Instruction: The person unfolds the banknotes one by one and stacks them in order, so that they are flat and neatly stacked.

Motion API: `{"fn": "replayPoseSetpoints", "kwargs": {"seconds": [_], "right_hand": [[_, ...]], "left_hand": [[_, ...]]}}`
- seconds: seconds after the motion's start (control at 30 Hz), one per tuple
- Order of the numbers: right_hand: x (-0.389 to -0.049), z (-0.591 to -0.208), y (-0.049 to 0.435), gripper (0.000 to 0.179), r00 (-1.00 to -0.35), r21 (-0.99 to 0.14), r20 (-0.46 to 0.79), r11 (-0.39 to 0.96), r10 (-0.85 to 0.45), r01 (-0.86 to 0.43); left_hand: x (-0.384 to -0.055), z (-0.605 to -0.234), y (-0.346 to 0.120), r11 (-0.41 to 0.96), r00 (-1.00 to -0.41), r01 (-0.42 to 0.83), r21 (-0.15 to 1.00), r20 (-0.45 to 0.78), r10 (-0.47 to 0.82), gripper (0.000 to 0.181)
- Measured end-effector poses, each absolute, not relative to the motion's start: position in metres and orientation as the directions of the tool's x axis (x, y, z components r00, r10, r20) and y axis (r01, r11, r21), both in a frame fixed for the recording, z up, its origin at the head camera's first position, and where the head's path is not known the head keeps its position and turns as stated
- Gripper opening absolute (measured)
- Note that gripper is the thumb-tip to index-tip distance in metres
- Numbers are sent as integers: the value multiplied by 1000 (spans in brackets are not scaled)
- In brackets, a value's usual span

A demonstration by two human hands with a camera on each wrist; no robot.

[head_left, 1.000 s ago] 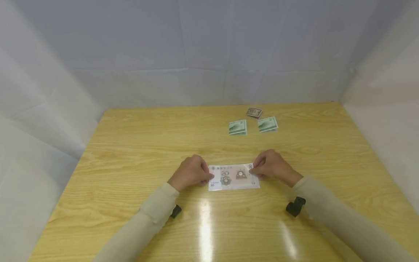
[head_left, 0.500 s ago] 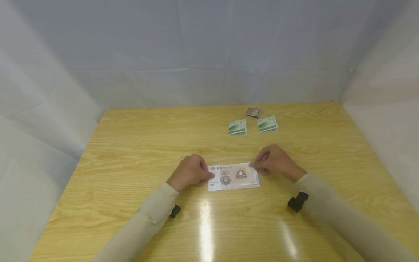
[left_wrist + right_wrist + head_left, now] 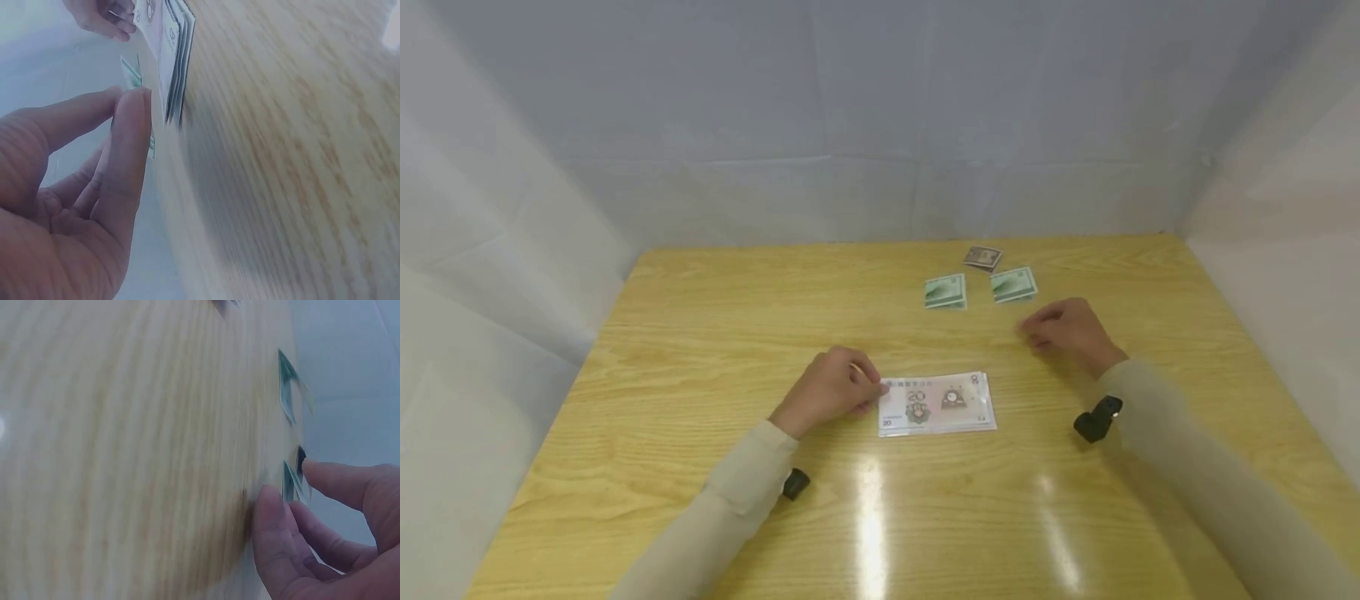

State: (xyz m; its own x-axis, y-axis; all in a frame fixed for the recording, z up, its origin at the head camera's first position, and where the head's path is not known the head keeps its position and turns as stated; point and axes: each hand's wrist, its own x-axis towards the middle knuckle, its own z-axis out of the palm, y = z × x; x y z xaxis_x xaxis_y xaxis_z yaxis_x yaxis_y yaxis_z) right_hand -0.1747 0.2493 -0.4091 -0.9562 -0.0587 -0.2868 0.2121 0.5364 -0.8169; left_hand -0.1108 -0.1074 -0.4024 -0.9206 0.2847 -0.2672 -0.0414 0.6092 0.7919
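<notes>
A small stack of pale pink banknotes marked 20 lies flat near the middle of the table. Beside its left end is my left hand; the left wrist view shows the thumb and index fingertips close together, apart from the layered notes and with nothing visible between them. My right hand is off the stack, up and to its right, near the right folded green banknote. In the right wrist view its thumb and fingers are loosely bent with a gap between, holding nothing.
A second folded green banknote and a folded brown banknote stand slightly sprung at the back of the wooden table. White sheeting hangs behind and at both sides. Black wrist cameras hang under the sleeves.
My right hand has let go of the stack's right end and moved up and to the right. My left hand has come slightly away from the left end. The stack stays put.
</notes>
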Motion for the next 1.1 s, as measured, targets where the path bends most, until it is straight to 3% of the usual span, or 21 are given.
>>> {"fn": "replayPoseSetpoints", "kwargs": {"seconds": [0.3, 0.67, 0.9, 1.1], "right_hand": [[-193, -406, 263, 45, -963, -829, -269, 509, -1, 231], [-215, -410, 263, 45, -963, -803, -253, 535, 93, 263], [-224, -411, 255, 37, -970, -743, -184, 624, 157, 242], [-231, -415, 250, 45, -958, -686, -200, 669, 205, 286]], "left_hand": [[-108, -395, -108, 582, -916, -49, 812, -268, 298, 11], [-107, -392, -108, 577, -917, -55, 815, -271, 294, 11], [-107, -393, -108, 574, -919, -55, 817, -266, 291, 11], [-107, -394, -109, 566, -919, -51, 823, -261, 296, 11]]}}
